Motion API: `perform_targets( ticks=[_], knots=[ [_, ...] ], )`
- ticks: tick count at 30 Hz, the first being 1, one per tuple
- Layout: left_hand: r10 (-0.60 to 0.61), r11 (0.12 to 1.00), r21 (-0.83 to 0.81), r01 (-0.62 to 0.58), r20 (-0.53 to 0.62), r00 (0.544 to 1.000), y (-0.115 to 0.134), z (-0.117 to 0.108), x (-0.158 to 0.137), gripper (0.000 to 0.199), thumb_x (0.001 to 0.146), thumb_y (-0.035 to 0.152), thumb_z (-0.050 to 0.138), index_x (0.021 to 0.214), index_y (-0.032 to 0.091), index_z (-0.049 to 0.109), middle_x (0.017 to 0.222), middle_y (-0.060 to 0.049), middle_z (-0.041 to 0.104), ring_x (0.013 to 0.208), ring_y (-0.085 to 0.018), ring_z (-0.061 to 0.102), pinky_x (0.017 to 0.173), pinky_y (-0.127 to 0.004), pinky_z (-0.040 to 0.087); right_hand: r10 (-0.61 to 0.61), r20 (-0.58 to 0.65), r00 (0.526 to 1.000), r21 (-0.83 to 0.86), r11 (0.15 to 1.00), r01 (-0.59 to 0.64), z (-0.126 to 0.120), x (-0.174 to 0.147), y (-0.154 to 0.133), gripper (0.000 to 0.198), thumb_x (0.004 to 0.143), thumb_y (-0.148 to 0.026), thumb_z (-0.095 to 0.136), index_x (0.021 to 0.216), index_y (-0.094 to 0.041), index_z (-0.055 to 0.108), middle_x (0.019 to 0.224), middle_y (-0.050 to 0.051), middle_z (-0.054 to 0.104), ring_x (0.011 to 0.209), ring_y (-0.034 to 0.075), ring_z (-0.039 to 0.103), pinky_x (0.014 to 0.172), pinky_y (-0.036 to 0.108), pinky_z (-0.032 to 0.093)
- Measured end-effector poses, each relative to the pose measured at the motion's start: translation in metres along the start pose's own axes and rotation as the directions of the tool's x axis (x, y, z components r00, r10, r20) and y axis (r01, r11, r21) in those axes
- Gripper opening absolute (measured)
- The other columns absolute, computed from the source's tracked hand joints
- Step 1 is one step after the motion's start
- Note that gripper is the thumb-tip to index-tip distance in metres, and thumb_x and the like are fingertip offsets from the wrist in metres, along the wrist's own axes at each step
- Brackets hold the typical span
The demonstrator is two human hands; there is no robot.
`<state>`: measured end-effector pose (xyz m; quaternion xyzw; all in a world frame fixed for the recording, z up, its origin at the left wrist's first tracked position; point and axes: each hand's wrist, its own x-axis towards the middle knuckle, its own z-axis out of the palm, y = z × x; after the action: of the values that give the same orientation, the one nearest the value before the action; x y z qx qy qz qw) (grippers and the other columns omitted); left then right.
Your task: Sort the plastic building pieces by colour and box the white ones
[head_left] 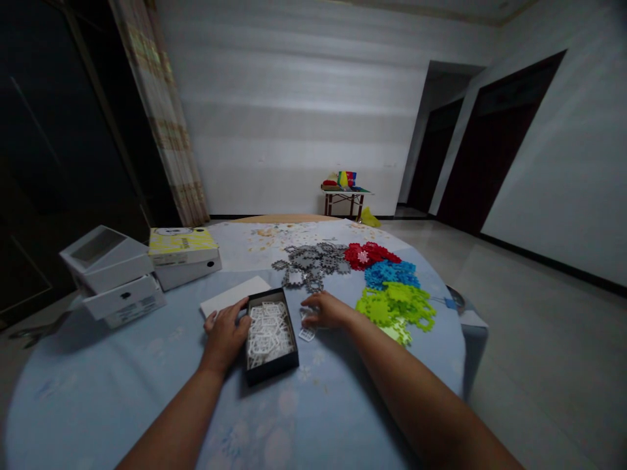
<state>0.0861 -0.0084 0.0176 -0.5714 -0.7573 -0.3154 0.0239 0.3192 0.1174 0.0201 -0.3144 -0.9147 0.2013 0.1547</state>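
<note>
A black open box stands on the table, filled with small white plastic lattice pieces. My left hand grips its left side, fingers at the far corner and thumb against the rim. Just right of the box, my right hand reaches over a few loose white pieces on the cloth. Its fingers are curved and apart, with no held piece visible. Partly behind the left hand and the box lies a flat white lid or board.
Grey gear-shaped pieces lie past the box, with red, blue and lime green piles rightward. White boxes and a yellow-topped box stand at the left. A blue cloth covers the round table.
</note>
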Motion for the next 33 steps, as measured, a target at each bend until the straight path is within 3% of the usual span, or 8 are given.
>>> perform_targets(
  ticks=[3,8,13,19,22,26,30,33],
  knots=[
    [0.007,1.000,-0.005,-0.007,-0.014,1.000,-0.001,0.002,0.000,0.048,0.079,0.031,0.032,0.119,0.018,0.057,0.123,-0.010,0.061,0.119,-0.024,0.050,0.107,-0.046,0.021,0.004,0.003,1.000,0.013,1.000,-0.004,0.003,0.001,-0.002,0.052,0.064,-0.040,0.075,0.110,-0.020,0.066,0.108,0.011,0.064,0.102,0.027,0.055,0.090,0.036,0.042],
    [-0.006,1.000,0.010,0.006,-0.024,1.000,-0.002,0.003,0.001,0.048,0.078,0.030,0.033,0.118,0.018,0.057,0.121,-0.010,0.062,0.117,-0.024,0.051,0.106,-0.046,0.022,0.121,-0.053,0.991,0.132,0.985,-0.114,0.012,0.003,0.003,0.054,0.058,-0.030,0.079,0.110,-0.018,0.066,0.107,0.012,0.057,0.094,0.022,0.056,0.084,0.031,0.044],
    [-0.043,0.999,0.025,0.043,-0.001,0.999,0.003,0.000,-0.001,0.049,0.078,0.028,0.033,0.120,0.019,0.056,0.120,-0.009,0.063,0.117,-0.023,0.051,0.107,-0.046,0.019,0.108,-0.113,0.988,0.229,0.970,-0.080,0.021,-0.001,0.010,0.040,0.062,-0.023,0.075,0.101,-0.019,0.067,0.101,0.008,0.055,0.088,0.018,0.055,0.079,0.029,0.043],
    [-0.086,0.996,0.018,0.086,-0.025,0.996,0.009,-0.005,-0.004,0.046,0.077,0.028,0.037,0.118,0.024,0.058,0.117,-0.006,0.066,0.113,-0.022,0.053,0.105,-0.044,0.022,0.147,-0.108,0.983,0.297,0.949,-0.109,0.018,-0.012,0.015,0.028,0.063,-0.017,0.069,0.090,-0.018,0.063,0.078,0.000,0.055,0.073,0.015,0.052,0.068,0.025,0.040],
    [-0.069,0.998,0.002,0.070,-0.052,0.996,0.007,-0.005,-0.004,0.044,0.076,0.029,0.039,0.115,0.025,0.060,0.116,-0.005,0.066,0.113,-0.022,0.054,0.105,-0.043,0.023,0.124,-0.132,0.983,0.337,0.939,-0.073,0.015,-0.015,0.015,0.023,0.063,-0.012,0.062,0.085,-0.018,0.059,0.070,-0.003,0.052,0.065,0.012,0.048,0.061,0.023,0.038],
    [-0.046,0.999,-0.023,0.045,-0.054,0.997,0.002,-0.003,-0.004,0.044,0.076,0.030,0.040,0.114,0.024,0.061,0.118,-0.005,0.065,0.114,-0.022,0.053,0.105,-0.043,0.023,0.128,-0.276,0.953,0.375,0.927,-0.016,0.008,-0.014,0.008,0.015,0.065,-0.017,0.057,0.080,-0.019,0.056,0.068,-0.003,0.052,0.064,0.013,0.047,0.062,0.023,0.038],
    [-0.026,0.999,-0.044,0.023,-0.055,0.998,-0.001,-0.002,-0.004,0.043,0.077,0.031,0.040,0.114,0.024,0.061,0.119,-0.005,0.065,0.115,-0.021,0.053,0.107,-0.042,0.022,0.136,-0.387,0.912,0.465,0.883,0.066,0.001,-0.004,-0.012,0.019,0.069,-0.030,0.059,0.083,-0.018,0.057,0.069,-0.002,0.053,0.063,0.013,0.047,0.061,0.024,0.040],
    [-0.038,0.998,-0.049,0.036,-0.046,0.998,0.000,-0.003,-0.004,0.045,0.076,0.031,0.040,0.115,0.023,0.061,0.119,-0.006,0.064,0.115,-0.022,0.053,0.107,-0.043,0.023,0.141,-0.403,0.904,0.530,0.841,0.106,0.003,0.010,-0.034,0.023,0.068,-0.033,0.062,0.084,-0.018,0.058,0.073,-0.001,0.057,0.064,0.013,0.050,0.063,0.025,0.043]
  ],
)
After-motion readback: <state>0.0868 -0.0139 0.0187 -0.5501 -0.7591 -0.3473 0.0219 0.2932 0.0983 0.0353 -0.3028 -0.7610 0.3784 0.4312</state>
